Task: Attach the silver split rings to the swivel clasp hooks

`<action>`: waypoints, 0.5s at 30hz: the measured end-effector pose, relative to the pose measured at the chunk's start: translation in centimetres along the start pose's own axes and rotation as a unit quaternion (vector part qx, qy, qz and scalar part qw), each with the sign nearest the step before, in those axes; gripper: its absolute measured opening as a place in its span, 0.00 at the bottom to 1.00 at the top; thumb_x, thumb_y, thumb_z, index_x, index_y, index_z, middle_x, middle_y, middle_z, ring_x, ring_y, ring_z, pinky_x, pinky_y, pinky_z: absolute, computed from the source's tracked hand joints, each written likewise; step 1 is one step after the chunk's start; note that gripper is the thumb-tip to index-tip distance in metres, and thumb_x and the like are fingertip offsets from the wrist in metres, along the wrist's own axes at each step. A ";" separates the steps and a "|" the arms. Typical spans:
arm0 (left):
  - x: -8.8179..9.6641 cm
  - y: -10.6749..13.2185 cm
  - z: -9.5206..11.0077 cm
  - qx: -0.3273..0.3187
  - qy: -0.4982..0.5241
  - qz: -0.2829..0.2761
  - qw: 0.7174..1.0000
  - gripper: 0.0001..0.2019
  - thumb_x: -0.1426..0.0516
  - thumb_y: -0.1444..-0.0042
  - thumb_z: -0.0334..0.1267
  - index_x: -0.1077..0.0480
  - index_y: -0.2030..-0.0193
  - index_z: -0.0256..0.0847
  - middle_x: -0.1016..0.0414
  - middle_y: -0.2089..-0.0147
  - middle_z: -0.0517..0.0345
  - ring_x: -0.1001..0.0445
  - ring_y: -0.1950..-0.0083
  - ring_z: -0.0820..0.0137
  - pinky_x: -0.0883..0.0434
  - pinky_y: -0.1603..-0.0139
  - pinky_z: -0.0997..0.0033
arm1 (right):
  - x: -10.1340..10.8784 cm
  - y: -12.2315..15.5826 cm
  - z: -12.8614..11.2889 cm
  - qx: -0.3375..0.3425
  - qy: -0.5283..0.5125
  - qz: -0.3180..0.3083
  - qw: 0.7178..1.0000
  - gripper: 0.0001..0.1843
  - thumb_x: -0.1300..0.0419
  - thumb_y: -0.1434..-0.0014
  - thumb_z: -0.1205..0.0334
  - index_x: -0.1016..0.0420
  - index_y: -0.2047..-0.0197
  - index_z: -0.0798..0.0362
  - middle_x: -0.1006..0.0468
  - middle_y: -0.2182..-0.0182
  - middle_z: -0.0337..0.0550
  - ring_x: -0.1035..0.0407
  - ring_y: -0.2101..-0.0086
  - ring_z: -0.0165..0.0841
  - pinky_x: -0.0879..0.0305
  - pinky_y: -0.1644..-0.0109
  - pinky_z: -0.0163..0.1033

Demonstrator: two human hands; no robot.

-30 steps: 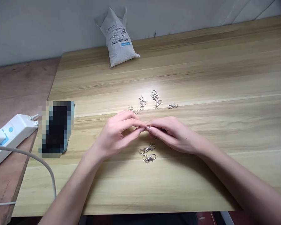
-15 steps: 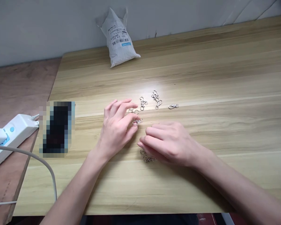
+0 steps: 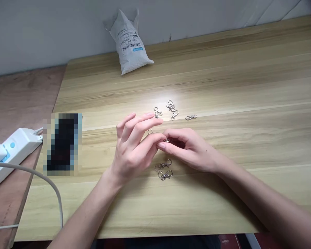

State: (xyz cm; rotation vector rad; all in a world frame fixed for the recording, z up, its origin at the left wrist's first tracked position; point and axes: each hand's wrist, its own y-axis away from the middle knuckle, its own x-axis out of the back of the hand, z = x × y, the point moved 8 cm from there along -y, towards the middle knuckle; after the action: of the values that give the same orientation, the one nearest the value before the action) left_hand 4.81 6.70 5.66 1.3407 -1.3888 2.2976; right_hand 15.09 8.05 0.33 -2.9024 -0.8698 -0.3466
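Observation:
My left hand (image 3: 134,145) and my right hand (image 3: 189,148) meet just above the wooden table (image 3: 223,86). Both pinch one small metal clasp (image 3: 167,140) between their fingertips; the left hand's other fingers are spread upward. A loose split ring (image 3: 150,131) lies just behind the left fingers. Two finished clasps with rings (image 3: 163,169) lie right below the hands. Several loose clasps (image 3: 172,110) lie in a scatter behind the hands.
A white plastic bag (image 3: 131,43) with a barcode label leans against the wall at the back. A blurred dark phone-like object (image 3: 63,143) lies near the table's left edge. On the lower side table sits a white power strip (image 3: 10,148) with a cable (image 3: 49,186).
The hands had parted, the left reaching back to the loose parts with a clasp, the right down by the finished pair. Now they have come together again, pinching a clasp.

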 end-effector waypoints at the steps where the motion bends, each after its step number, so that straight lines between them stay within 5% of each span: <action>1: 0.2 -0.1 -0.2 0.008 0.000 0.001 1.000 0.07 0.40 0.45 0.28 0.29 0.61 0.44 0.25 0.50 0.53 0.30 0.43 0.60 0.37 0.39 0.51 | 0.1 0.0 0.1 -0.008 -0.006 -0.003 1.000 0.15 0.46 0.33 0.56 0.34 0.71 0.54 0.42 0.78 0.32 0.48 0.77 0.24 0.49 0.73 0.32; 4: 1.0 -0.3 -1.3 0.045 0.005 0.006 0.999 0.07 0.41 0.43 0.28 0.29 0.61 0.45 0.26 0.49 0.53 0.31 0.41 0.59 0.36 0.40 0.50 | 0.9 0.2 0.1 -0.004 0.037 0.013 0.999 0.16 0.47 0.33 0.57 0.31 0.71 0.55 0.39 0.78 0.33 0.46 0.76 0.25 0.48 0.72 0.33; 10: 0.8 -0.2 -1.2 0.040 0.013 0.001 0.999 0.07 0.41 0.43 0.29 0.29 0.61 0.45 0.26 0.50 0.54 0.31 0.42 0.59 0.34 0.41 0.52 | 1.6 0.3 -0.6 0.016 0.060 0.013 0.998 0.11 0.44 0.34 0.57 0.27 0.54 0.53 0.31 0.73 0.34 0.42 0.75 0.25 0.46 0.72 0.32; 15: 0.0 0.0 -0.4 0.019 0.021 -0.018 0.999 0.08 0.41 0.44 0.28 0.30 0.60 0.45 0.24 0.51 0.55 0.30 0.43 0.61 0.35 0.40 0.53 | 0.6 0.4 -0.9 0.041 0.084 -0.018 0.995 0.12 0.48 0.33 0.60 0.31 0.68 0.54 0.37 0.77 0.33 0.47 0.76 0.25 0.48 0.71 0.33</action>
State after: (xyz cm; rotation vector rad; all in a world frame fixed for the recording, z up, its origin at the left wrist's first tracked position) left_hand 4.59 6.98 5.57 1.3095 -1.3029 2.3267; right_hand 15.65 7.94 1.35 -2.7387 -0.8865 -0.5367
